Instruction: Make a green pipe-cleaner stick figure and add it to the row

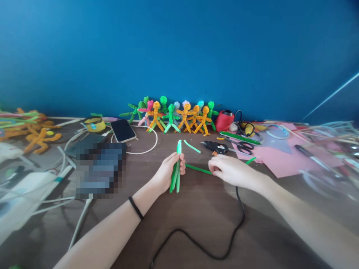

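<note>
My left hand [168, 172] is closed round a bundle of green pipe cleaners [175, 178], whose light-green tip sticks up above the fist. A darker green pipe cleaner [198, 169] runs rightward from beside that bundle to my right hand [228, 170]. The fingertips of my right hand are pinched on it, and a green end shows past the back of the hand. On the table beyond, a short light-green piece [192, 146] lies loose. Just past my right hand is a black glue gun [215, 147].
Pipe-cleaner figures [171, 118] stand in a row along the blue wall. Scissors [244, 148], pink paper [291, 153] and a red item [224, 120] lie right. Left are a phone [122, 130], a blurred-out device [101, 170] and cables. A black cord [193, 244] crosses the front.
</note>
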